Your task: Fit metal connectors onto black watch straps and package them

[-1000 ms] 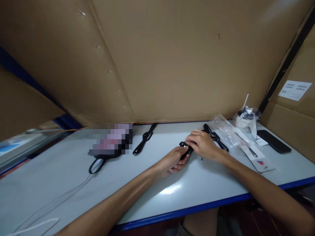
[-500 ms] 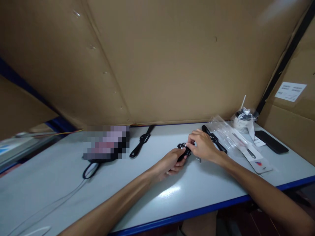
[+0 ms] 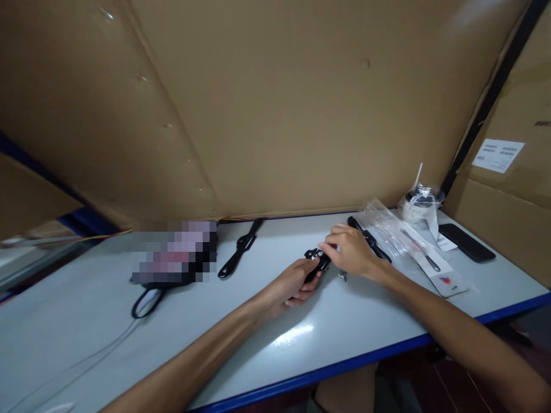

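My left hand [image 3: 291, 284] is closed around the lower end of a small black watch [image 3: 315, 260] held just above the grey table [image 3: 107, 321]. My right hand [image 3: 352, 250] pinches the upper end of the same watch with thumb and fingers. A second black watch [image 3: 237, 252] lies flat on the table to the left. A third black watch [image 3: 369, 239] lies just behind my right hand. A small metal piece [image 3: 343, 276] rests on the table below my right wrist.
Clear plastic sleeves [image 3: 398, 235] and a white card [image 3: 447, 279] lie at the right, with a bagged roll [image 3: 419, 203] and a black phone [image 3: 467, 242] behind. A blurred dark item with a black loop [image 3: 146, 301] sits left. Cardboard walls [image 3: 275, 115] enclose the table.
Both hands stay on the small black watch. The view has drifted so everything sits slightly further left in the picture; my right fingers shifted a little on the watch.
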`<action>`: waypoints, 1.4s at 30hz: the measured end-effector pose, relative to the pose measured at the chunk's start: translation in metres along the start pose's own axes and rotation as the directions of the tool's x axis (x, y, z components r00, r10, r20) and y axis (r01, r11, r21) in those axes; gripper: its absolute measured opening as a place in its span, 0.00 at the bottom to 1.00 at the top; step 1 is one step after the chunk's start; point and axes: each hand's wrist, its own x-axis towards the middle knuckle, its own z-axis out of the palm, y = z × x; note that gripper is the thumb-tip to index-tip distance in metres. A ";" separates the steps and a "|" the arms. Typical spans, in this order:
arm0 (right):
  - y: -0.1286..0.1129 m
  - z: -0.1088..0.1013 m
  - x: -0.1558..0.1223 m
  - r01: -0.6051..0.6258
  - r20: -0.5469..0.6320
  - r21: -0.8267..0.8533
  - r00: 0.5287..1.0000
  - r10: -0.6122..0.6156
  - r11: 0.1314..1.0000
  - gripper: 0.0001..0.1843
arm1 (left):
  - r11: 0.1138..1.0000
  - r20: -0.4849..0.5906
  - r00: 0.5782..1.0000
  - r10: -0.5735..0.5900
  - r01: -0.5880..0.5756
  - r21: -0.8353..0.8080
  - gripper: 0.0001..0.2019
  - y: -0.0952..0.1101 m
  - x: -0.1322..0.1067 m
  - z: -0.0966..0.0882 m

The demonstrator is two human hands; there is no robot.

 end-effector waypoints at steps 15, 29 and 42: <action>-0.008 0.002 -0.002 -0.007 0.008 0.058 1.000 0.006 0.998 0.21 | 1.000 -0.011 1.000 -0.017 0.017 -0.012 0.15 0.005 -0.004 0.003; -0.009 -0.004 0.000 -0.037 0.062 0.121 0.998 0.030 0.992 0.23 | 1.000 0.004 1.000 -0.011 0.011 0.004 0.15 0.000 -0.001 0.001; -0.009 -0.006 0.001 -0.071 0.122 0.148 0.991 0.053 0.986 0.25 | 1.000 -0.006 1.000 -0.021 0.021 -0.005 0.15 0.004 -0.003 0.003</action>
